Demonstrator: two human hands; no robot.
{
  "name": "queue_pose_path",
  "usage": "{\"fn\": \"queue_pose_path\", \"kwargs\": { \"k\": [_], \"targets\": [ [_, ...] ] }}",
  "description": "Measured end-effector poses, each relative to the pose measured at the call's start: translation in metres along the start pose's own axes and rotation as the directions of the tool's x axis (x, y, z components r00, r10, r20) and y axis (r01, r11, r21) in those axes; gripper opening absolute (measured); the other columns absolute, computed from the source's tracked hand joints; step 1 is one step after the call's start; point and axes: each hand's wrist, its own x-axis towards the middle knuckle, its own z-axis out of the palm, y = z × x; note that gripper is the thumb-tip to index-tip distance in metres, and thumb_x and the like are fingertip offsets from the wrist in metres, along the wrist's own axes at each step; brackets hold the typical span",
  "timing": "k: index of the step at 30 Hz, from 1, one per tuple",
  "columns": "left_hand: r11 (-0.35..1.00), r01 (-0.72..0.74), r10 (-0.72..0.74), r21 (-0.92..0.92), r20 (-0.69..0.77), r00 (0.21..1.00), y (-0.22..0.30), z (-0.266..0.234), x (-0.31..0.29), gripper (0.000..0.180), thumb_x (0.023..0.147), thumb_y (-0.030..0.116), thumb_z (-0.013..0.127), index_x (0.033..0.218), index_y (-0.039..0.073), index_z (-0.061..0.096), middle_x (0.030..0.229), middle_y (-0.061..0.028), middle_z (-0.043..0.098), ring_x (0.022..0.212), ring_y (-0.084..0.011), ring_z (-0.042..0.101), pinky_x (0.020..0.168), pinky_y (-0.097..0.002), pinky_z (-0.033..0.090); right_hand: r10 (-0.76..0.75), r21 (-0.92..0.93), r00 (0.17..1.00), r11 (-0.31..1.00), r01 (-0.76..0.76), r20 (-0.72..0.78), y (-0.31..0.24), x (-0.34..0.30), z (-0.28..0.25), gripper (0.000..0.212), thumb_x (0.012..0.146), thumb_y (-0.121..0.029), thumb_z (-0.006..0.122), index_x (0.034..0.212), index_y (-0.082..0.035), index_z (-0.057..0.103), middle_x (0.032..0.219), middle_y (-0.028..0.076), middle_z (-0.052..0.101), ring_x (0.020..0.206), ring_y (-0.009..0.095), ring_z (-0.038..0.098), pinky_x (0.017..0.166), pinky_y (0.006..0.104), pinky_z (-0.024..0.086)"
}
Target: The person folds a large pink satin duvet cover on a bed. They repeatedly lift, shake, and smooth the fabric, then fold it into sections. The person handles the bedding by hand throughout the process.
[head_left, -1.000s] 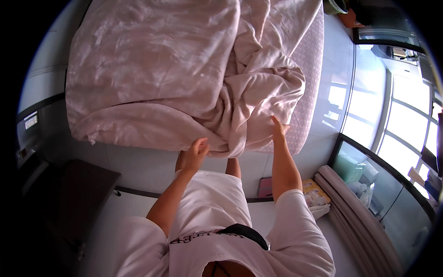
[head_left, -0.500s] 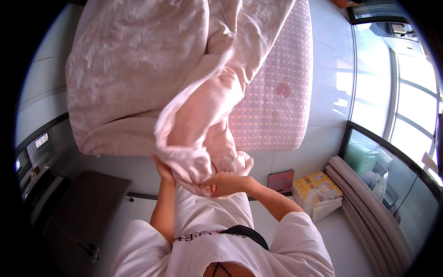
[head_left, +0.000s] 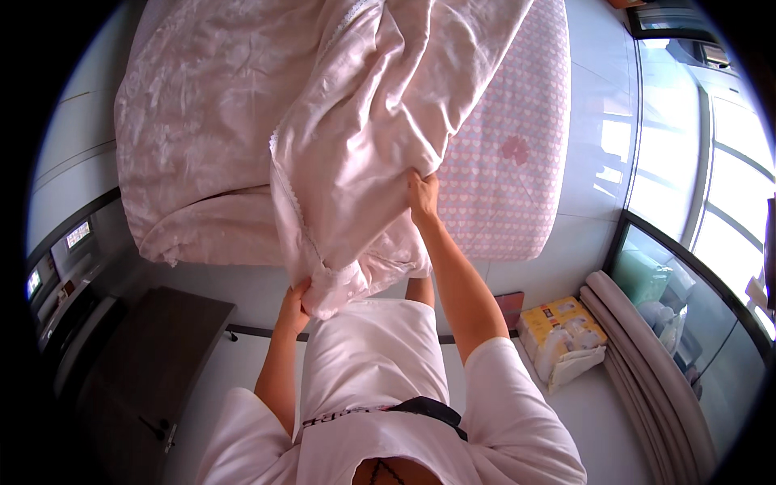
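Both hands grip the pink duvet.

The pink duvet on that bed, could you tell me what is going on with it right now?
A person stands at the foot of the bed, gripping the pale pink duvet with both bare hands. The left hand clutches a bunched corner low, near the person's body; the right hand pinches an edge higher up, lifting a fold off the bed. The rest lies crumpled over the left part of the mattress, leaving the heart-patterned sheet bare on the right.
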Motion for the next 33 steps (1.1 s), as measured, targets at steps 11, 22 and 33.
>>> {"fn": "queue_pose_path", "kwargs": {
  "k": [11,22,33],
  "targets": [
    [0.881,0.277,-0.423,0.384,0.375,0.825,-0.134,0.124,0.017,0.048,0.078,0.022,0.058,0.117,0.001,0.039,0.107,-0.0074,0.05,0.097,-0.017,0.048,0.082,-0.0309,0.041,-0.649,-0.746,0.69,0.622,0.239,-0.32,-0.208,-0.033,-0.212,0.03,0.077,-0.027,0.059,0.092,-0.003,0.049,0.082,0.007,0.053,0.068,0.013,0.049,0.059,0.0257,0.042],
    [0.95,-0.144,0.293,0.278,-0.626,0.722,-0.065,-0.012,0.12,0.065,0.071,0.041,0.06,0.119,0.006,0.032,0.115,-0.0104,0.04,0.1,-0.0234,0.044,0.079,-0.0344,0.04,0.246,-0.032,0.913,0.962,-0.271,-0.327,0.066,-0.037,-0.254,0.027,0.07,-0.006,0.049,0.097,-0.012,0.05,0.092,0.0,0.05,0.078,0.01,0.044,0.064,0.0226,0.032],
    [0.793,0.096,0.349,0.601,-0.579,0.737,-0.072,-0.099,0.076,0.027,0.083,0.033,0.047,0.091,0.008,0.049,0.063,-0.0028,0.047,0.041,-0.0131,0.041,0.033,-0.0241,0.032,0.048,-0.332,0.986,0.938,-0.101,-0.162,0.074,-0.071,-0.247,0.025,0.069,-0.01,0.06,0.091,0.002,0.057,0.079,0.006,0.06,0.07,0.015,0.055,0.066,0.0249,0.043]
  ]
}}
